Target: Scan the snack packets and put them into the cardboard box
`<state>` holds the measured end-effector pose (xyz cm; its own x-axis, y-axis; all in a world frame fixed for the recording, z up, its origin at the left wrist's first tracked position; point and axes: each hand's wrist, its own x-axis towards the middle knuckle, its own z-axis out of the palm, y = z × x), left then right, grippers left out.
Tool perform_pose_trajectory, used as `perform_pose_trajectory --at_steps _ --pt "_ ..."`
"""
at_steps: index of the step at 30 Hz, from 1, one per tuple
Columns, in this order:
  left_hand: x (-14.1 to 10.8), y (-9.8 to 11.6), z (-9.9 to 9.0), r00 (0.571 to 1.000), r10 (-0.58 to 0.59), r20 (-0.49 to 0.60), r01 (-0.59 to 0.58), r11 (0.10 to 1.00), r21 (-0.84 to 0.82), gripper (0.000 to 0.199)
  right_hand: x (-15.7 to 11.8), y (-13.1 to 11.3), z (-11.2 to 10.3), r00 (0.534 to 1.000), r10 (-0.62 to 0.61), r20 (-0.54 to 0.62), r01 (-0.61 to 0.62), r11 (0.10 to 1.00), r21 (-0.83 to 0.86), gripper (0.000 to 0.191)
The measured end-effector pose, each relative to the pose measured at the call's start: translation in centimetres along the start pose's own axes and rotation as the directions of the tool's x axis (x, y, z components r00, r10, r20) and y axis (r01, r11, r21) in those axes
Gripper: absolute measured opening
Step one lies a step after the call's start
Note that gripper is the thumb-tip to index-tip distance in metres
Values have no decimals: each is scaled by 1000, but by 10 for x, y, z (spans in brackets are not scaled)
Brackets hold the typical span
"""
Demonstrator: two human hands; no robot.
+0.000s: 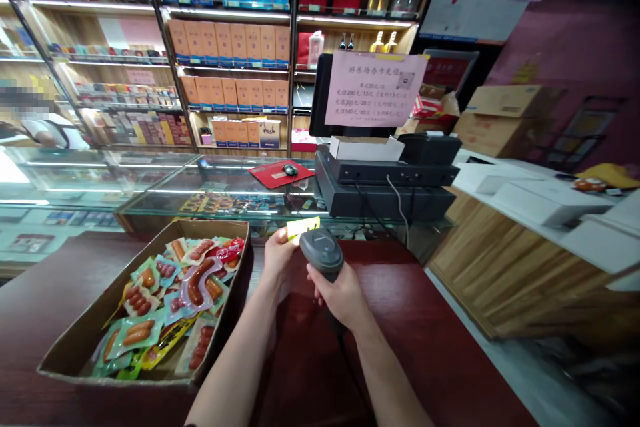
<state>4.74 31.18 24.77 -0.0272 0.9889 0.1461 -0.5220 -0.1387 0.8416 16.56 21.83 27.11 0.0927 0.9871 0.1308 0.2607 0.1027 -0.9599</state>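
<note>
My right hand (340, 290) is wrapped round the handle of a dark grey barcode scanner (323, 250), whose cable runs down past my wrist. Just left of it, my left hand (279, 250) pinches a small bright yellow package (303, 227); the scanner's head is close to it and hides its right lower part. Further left on the dark red counter (395, 320) stands an open cardboard box (220, 340). Inside lie packaged sausages (195, 283) in clear, green and yellow wrappers, in a loose heap.
Beyond the counter is a glass display case (170, 190) with a red mouse pad (270, 173) and a mouse (290, 170) on top. A monitor with a pink paper sign (373, 90) and a black cash drawer (380, 200) stand ahead. A person (50, 130) is at the far left.
</note>
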Motion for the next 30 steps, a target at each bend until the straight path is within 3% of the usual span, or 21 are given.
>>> perform_pose_trajectory --at_steps 3,7,9,12,14,16,18,19,20,21,23,24,26,28,29,30 --pt "-1 0 2 1000 -18 -11 18 1000 3 41 -1 -4 -4 999 43 14 -43 999 28 37" --pt "-4 17 -6 992 -3 -126 7 999 34 44 -2 -9 -7 996 64 66 -70 993 95 38" --pt "-7 38 -23 983 69 -171 -60 997 55 44 -1 -10 -4 989 86 122 -103 986 134 39" --pt "-17 82 -64 935 226 -273 -171 962 211 44 0 -11 8 963 97 251 -140 977 161 41" --pt "-30 113 -96 877 360 -319 -195 872 449 44 3 -12 21 946 86 311 -137 980 144 41" --pt "-49 138 -118 829 467 -307 -115 680 724 43 5 -13 35 939 76 335 -119 987 109 41" --pt "-70 149 -124 793 549 -266 -45 488 871 47 6 -15 51 937 56 344 -90 992 84 40" --pt "-80 149 -120 772 579 -263 -45 462 886 49 6 -16 59 938 36 344 -67 995 78 39" --pt "-89 144 -112 787 563 -253 -71 490 869 47 5 -18 67 940 4 342 -32 997 75 38" --pt "-97 136 -102 836 498 -231 -106 559 822 44 2 -19 74 942 -40 332 16 997 73 38" --pt "-109 114 -79 958 256 -132 -107 742 662 49 -6 -21 84 937 -169 307 163 986 47 40" --pt "-114 102 -68 983 153 -105 -69 827 558 53 -11 -23 86 918 -247 311 255 967 16 44" --pt "-120 83 -54 976 21 -216 56 938 342 51 -17 -31 82 840 -374 393 439 894 -88 56" --pt "-124 74 -51 948 -103 -300 156 975 159 53 -16 -51 67 760 -413 502 582 777 -240 64" --pt "-126 73 -52 936 -152 -316 194 975 106 56 -12 -67 55 724 -423 545 644 697 -314 62" --pt "-129 74 -55 931 -188 -312 224 971 84 59 -6 -87 42 725 -479 495 680 614 -401 51"
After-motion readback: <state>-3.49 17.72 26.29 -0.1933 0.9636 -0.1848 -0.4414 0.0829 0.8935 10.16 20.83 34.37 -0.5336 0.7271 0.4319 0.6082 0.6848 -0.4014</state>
